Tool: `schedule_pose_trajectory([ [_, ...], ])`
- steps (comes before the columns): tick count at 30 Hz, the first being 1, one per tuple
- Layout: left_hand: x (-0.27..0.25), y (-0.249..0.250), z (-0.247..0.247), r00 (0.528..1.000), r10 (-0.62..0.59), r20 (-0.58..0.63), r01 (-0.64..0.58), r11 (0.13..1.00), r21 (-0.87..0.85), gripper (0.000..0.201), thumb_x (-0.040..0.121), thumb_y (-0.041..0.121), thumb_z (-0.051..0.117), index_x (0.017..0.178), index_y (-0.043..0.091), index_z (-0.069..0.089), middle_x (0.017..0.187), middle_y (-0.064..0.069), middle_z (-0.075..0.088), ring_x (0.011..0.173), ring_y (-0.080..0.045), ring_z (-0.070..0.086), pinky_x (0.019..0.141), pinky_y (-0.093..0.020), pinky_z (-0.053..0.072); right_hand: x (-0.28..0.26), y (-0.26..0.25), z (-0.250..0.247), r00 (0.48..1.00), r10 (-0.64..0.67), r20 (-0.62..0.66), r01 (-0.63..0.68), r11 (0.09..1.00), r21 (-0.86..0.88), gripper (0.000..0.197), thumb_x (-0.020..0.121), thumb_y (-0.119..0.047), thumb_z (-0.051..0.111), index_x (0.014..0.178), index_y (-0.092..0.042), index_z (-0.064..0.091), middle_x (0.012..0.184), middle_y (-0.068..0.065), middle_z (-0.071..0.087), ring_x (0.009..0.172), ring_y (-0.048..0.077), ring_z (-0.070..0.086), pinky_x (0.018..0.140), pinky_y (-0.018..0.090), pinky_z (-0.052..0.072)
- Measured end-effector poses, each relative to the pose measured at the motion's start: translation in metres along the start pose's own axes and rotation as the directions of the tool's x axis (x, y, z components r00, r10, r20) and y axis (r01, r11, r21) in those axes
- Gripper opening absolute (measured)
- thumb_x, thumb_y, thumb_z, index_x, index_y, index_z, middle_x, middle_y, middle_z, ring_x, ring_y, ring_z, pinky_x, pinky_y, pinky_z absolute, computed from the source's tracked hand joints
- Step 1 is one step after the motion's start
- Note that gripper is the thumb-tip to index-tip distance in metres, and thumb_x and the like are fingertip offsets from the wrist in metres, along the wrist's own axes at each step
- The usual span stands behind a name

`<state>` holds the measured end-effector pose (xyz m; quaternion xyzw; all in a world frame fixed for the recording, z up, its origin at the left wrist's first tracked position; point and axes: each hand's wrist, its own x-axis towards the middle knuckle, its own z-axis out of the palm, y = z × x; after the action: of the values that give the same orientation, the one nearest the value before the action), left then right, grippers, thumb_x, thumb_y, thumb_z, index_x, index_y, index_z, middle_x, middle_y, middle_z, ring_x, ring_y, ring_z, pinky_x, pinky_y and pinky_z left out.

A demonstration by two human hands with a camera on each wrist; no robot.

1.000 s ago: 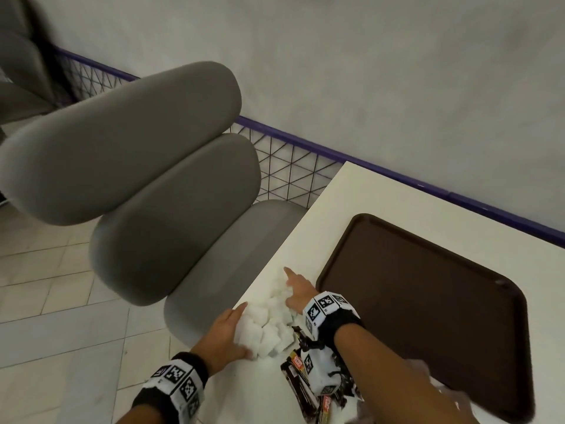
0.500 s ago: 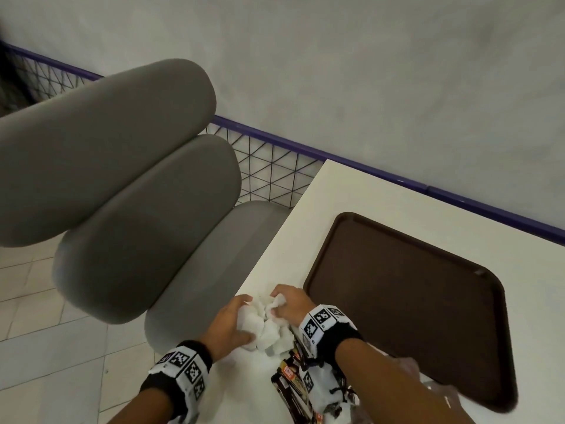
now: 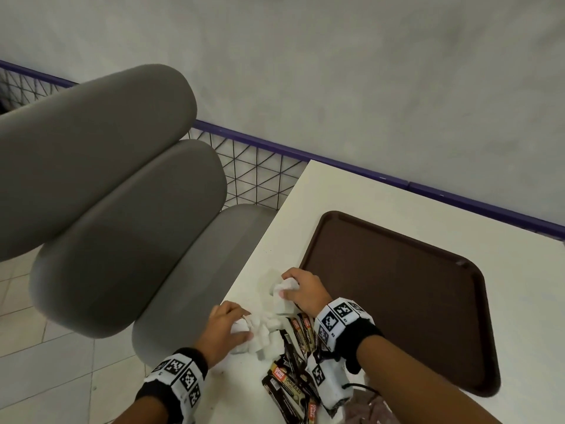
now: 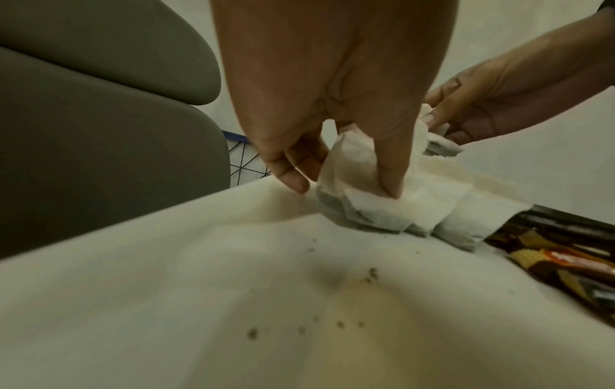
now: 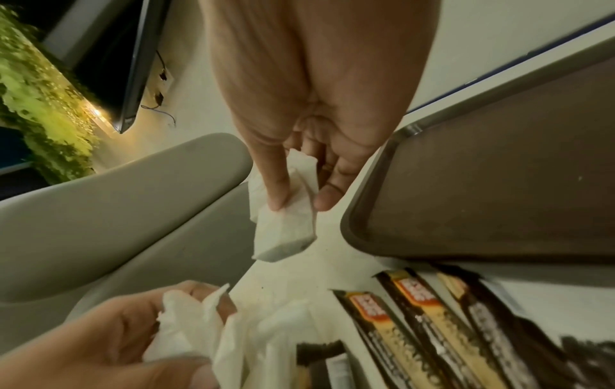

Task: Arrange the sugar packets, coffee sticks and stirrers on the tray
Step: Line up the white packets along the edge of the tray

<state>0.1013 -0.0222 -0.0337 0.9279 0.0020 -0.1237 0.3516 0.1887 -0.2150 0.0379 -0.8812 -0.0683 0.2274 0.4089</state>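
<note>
Pinched in my right grip (image 3: 301,290) is one clump of sugar packets (image 5: 283,223) and in my left grip (image 3: 224,330) another, just beside the bare tray (image 3: 397,301); gathering step, next carry them across its rim.

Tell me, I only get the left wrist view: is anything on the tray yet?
Observer: No. In the head view the tray shows nothing on it.
Operator: Where is it?
Observer: On the table, just right of the right hand.
Operator: Is that hand over it?
Observer: No. The right wrist view shows its sugar packets hanging just outside the tray's corner.
</note>
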Motion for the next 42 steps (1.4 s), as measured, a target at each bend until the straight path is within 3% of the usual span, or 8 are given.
schedule_pose_trajectory([
  [3,-0.002,0.006,-0.006,0.999,0.033,0.031,-0.032,0.999,-0.034,0.076,0.064,0.069,0.046,0.127,0.027,0.049,0.124,0.017,0.035,0.116,-0.005,0.029,0.103,-0.019,0.026,-0.002,0.001,-0.009,1.000,-0.026,-0.007,0.026,0.999,0.047,0.025,0.082,-0.011,0.064,0.107,-0.008,0.060,0.110,0.012,0.064,0.091,0.015,0.055,0.077,0.023,0.045],
  [6,0.004,0.024,-0.019,0.997,0.069,-0.019,-0.071,0.992,-0.100,0.077,0.074,0.066,0.049,0.139,0.027,0.035,0.133,0.019,0.028,0.126,-0.003,0.024,0.108,-0.025,0.023,0.000,0.000,-0.018,0.999,-0.029,0.027,0.025,0.991,0.129,0.021,0.079,-0.007,0.068,0.097,-0.013,0.059,0.100,0.010,0.061,0.092,0.019,0.057,0.077,0.033,0.052],
  [10,0.019,0.063,-0.030,0.999,0.030,-0.018,-0.034,0.911,-0.411,0.085,0.076,0.069,0.046,0.146,0.028,0.023,0.137,0.016,0.034,0.126,-0.003,0.035,0.103,-0.022,0.032,0.001,-0.005,-0.025,0.991,-0.066,0.114,0.040,0.975,0.219,0.025,0.077,-0.004,0.070,0.088,-0.019,0.054,0.093,0.009,0.060,0.083,0.023,0.059,0.066,0.028,0.052],
  [13,0.032,0.086,-0.030,0.996,-0.006,0.091,0.060,0.795,-0.604,0.059,0.094,0.036,0.049,0.146,0.023,0.025,0.134,0.007,0.042,0.121,-0.011,0.046,0.094,-0.022,0.040,0.000,-0.010,-0.029,0.987,-0.100,0.128,0.054,0.945,0.323,0.028,0.076,-0.002,0.071,0.088,-0.018,0.050,0.080,0.005,0.063,0.073,0.021,0.059,0.064,0.024,0.051],
  [16,0.043,0.099,-0.029,0.985,-0.023,0.171,0.146,0.640,-0.754,0.030,0.096,0.013,0.047,0.124,0.005,0.053,0.120,-0.015,0.060,0.110,-0.029,0.059,0.090,-0.033,0.051,0.000,-0.009,-0.034,0.990,-0.120,0.073,0.087,0.929,0.359,0.033,0.075,0.005,0.069,0.084,-0.018,0.047,0.075,0.003,0.061,0.067,0.017,0.056,0.067,0.027,0.050],
  [24,0.063,0.111,-0.033,0.996,-0.090,0.025,0.068,0.513,-0.856,0.027,0.089,0.008,0.058,0.113,-0.003,0.061,0.102,-0.013,0.069,0.088,-0.021,0.068,0.075,-0.033,0.059,0.003,-0.001,-0.041,0.964,-0.048,-0.263,0.158,0.896,0.416,0.034,0.075,-0.007,0.073,0.096,-0.015,0.047,0.085,-0.003,0.052,0.073,0.009,0.050,0.068,0.016,0.046],
  [31,0.081,0.115,-0.036,0.990,-0.137,0.032,0.085,0.404,-0.911,0.024,0.086,0.009,0.063,0.108,0.002,0.062,0.103,-0.014,0.070,0.090,-0.028,0.070,0.069,-0.033,0.060,0.016,0.005,-0.045,0.993,-0.011,-0.118,0.072,0.847,0.527,0.014,0.081,-0.006,0.067,0.082,-0.013,0.055,0.081,0.001,0.056,0.072,0.011,0.055,0.056,0.016,0.048],
  [42,0.119,0.108,-0.033,0.981,-0.160,0.108,0.156,0.336,-0.929,0.020,0.093,-0.003,0.045,0.107,0.003,0.059,0.099,-0.017,0.070,0.091,-0.030,0.070,0.070,-0.028,0.059,0.078,0.044,-0.104,0.876,0.238,-0.419,0.022,0.849,0.529,0.024,0.082,0.003,0.061,0.069,-0.013,0.051,0.074,0.008,0.059,0.056,0.016,0.052,0.051,0.020,0.046],
])
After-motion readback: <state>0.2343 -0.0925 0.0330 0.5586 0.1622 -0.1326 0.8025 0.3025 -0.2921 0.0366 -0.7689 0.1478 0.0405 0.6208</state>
